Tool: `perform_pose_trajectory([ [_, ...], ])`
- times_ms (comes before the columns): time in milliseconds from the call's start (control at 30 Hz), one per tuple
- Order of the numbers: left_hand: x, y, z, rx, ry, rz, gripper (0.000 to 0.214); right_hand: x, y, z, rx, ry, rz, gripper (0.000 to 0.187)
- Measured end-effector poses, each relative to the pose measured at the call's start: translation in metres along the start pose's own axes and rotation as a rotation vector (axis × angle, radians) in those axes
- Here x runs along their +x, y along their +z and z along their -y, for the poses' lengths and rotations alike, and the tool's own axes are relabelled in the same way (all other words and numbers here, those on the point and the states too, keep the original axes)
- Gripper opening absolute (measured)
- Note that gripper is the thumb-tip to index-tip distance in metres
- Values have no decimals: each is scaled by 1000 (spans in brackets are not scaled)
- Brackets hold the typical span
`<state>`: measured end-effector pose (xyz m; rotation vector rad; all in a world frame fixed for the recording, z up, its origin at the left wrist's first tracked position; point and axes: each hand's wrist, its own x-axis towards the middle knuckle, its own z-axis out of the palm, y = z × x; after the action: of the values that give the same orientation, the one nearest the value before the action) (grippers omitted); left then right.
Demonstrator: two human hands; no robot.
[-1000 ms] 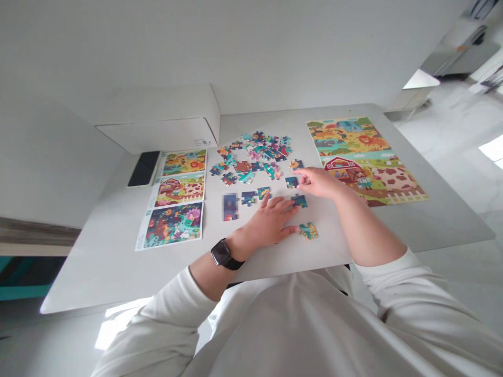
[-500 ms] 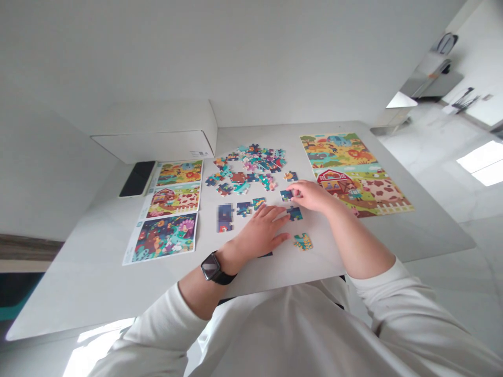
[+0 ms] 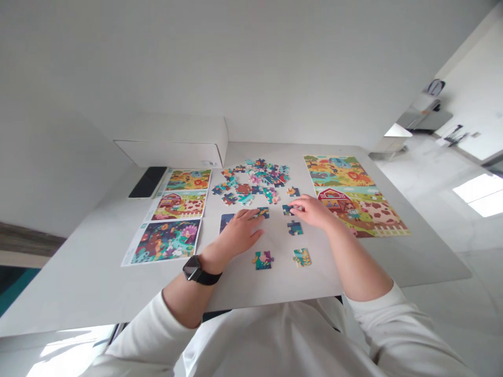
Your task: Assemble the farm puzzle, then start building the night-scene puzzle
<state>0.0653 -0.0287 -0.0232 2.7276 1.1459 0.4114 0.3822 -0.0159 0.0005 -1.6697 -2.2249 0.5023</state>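
Note:
Over the left group of dark blue puzzle pieces lies my left hand (image 3: pixel 241 230), palm down with thumb apart from the fingers. It partly covers a dark blue piece (image 3: pixel 227 220), and its fingertips rest by another piece (image 3: pixel 263 212). My right hand (image 3: pixel 314 211) pinches the edge of a small dark blue puzzle piece (image 3: pixel 287 210) flat on the table. Just below that is another blue piece (image 3: pixel 294 228); an orange-marked one (image 3: pixel 293 192) sits above. Nearer me lie a teal and purple piece (image 3: pixel 263 260) and a yellow-leafed piece (image 3: pixel 302 257).
Loose puzzle pieces (image 3: pixel 255 180) are heaped at the back middle. On the left are a picture sheet (image 3: pixel 167 238), a phone (image 3: pixel 148 182) and a white box (image 3: pixel 168 152). Two finished-looking puzzle pictures (image 3: pixel 353 196) lie on the right of the white table (image 3: pixel 334 283).
My left hand has moved left, away from the middle, uncovering the teal and purple piece. My right hand stays at the same blue piece. The camera view has tilted slightly.

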Motion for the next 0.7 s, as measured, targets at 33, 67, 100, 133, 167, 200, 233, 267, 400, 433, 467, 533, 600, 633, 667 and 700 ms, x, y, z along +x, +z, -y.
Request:
perform_pose_trajectory([
  [33,0,1,0,1,-4,3,47,0,0,0,0,-2,-8,25],
  [67,0,2,0,0,-7,1,48,0,0,0,0,-3,-16,25],
  [100,0,3,1,-3,-9,-5,48,0,0,0,1,-3,-24,24],
  [133,-1,4,2,-6,-10,-13,48,0,0,0,4,-4,-35,24],
  [167,-1,4,3,-8,-12,-21,48,1,0,0,12,-5,-49,24],
  [200,-1,5,4,-10,-13,-25,48,1,0,1,25,-7,-69,23],
  [233,-1,5,5,-11,-13,-26,47,2,-1,1,40,-9,-92,23],
  [267,0,5,6,-12,-12,-22,47,2,-2,2,52,-12,-116,23],
  [400,1,5,10,-16,13,-10,47,5,-12,7,29,-25,-117,23],
  [433,1,5,11,-17,18,-11,47,7,-16,8,9,-23,-88,23],
  [467,2,6,11,-17,19,-12,47,9,-20,8,-14,-18,-58,22],
  [533,2,6,11,-15,10,-11,47,17,-27,5,-70,-1,-11,22],
  [600,2,7,10,-8,-6,-6,47,29,-34,-1,-124,37,14,21],
  [633,2,7,9,-4,-15,-2,47,37,-36,-4,-145,69,20,21],
  [667,2,7,8,1,-25,4,48,45,-37,-8,-160,106,24,22],
  [700,2,7,7,6,-32,12,48,54,-37,-12,-171,142,18,23],
])
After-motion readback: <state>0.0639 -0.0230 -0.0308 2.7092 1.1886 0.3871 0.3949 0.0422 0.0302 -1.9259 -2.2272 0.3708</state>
